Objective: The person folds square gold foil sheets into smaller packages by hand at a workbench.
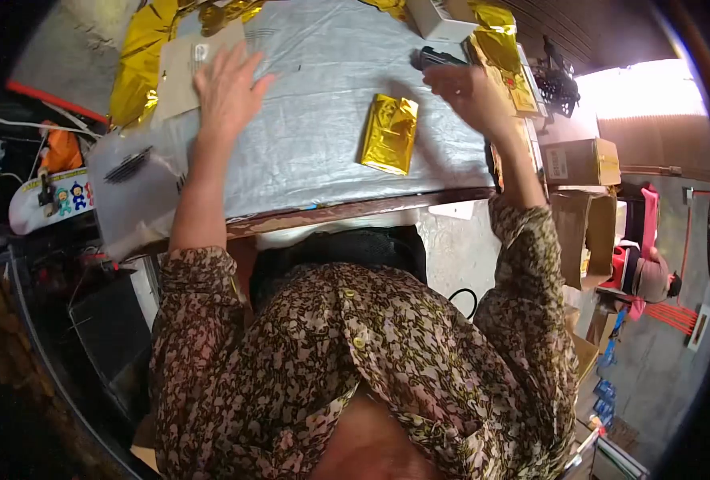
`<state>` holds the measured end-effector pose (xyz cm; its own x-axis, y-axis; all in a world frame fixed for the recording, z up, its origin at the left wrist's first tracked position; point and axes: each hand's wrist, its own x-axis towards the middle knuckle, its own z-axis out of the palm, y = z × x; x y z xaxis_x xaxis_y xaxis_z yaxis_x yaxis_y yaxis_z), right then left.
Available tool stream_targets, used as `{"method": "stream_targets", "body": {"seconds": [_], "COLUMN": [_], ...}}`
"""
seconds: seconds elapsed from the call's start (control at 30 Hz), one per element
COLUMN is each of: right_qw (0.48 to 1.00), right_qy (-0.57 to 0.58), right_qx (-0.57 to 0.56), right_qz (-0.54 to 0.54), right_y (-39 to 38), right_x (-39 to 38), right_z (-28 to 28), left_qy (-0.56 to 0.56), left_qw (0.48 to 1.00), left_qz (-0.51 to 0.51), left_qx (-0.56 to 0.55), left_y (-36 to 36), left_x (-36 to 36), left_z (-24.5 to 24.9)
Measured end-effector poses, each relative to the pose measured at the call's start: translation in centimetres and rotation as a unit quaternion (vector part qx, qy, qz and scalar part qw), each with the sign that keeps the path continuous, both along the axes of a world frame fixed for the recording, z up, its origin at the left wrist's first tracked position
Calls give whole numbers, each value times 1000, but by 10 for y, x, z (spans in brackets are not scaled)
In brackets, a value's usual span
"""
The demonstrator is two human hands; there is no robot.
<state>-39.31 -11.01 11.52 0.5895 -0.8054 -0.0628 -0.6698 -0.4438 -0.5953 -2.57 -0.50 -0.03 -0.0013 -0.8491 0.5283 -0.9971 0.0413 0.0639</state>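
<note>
Head view: left hand (231,90) spread wide over right edge of beige sheet (179,84); right hand (468,90) by dark tool (436,57), can't tell if gripping. Gold packet (390,134) between them, near front edge of surface (315,112), open room leftward; sheet's label (201,52) too small to read

Gold packet (389,134), beige card (177,80), silvery-grey table cover (315,144), brown-and-cream patterned shirt (435,336), white box (441,24)
</note>
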Motion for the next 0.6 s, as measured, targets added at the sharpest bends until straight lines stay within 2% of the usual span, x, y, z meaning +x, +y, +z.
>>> {"method": "stream_targets", "body": {"seconds": [0.03,0.07,0.1,0.13,0.2,0.27,0.3,0.37,0.43,0.47,0.5,0.53,0.6], "right_qw": [1000,998,997,994,992,987,986,975,976,974,967,966,937], "right_qy": [-15,-53,-73,-95,-94,-140,-143,-191,-190,-199,-207,-211,-323], "right_qx": [-11,-16,12,38,59,32,34,-82,-64,9,80,78,80], "right_qz": [10,20,-5,-30,-68,-74,-74,-74,-83,-107,-128,-129,-105], "right_y": [4,10,21,32,49,61,64,68,73,74,73,72,66], "right_x": [-12,-23,-23,-20,-18,-15,-15,-14,-15,-15,-16,-19,-25], "right_z": [-25,-43,-48,-54,-61,-75,-86,-101,-90,-84,-80,-81,-87], "left_qy": [-48,-48,155,348,395,354,360,364,351,347,461,566,557], "left_qw": [997,997,985,918,869,857,857,866,890,891,835,765,765], "left_qz": [43,41,19,-3,-58,-57,-55,-55,-72,-74,-106,-134,-145], "left_qx": [-37,-37,79,190,291,369,364,338,283,283,282,276,289], "left_y": [-2,1,9,17,34,46,49,46,42,39,33,30,27], "left_x": [-2,-14,-32,-51,-91,-129,-144,-156,-162,-159,-156,-153,-144], "left_z": [6,17,31,41,48,56,61,57,46,37,35,34,38]}}
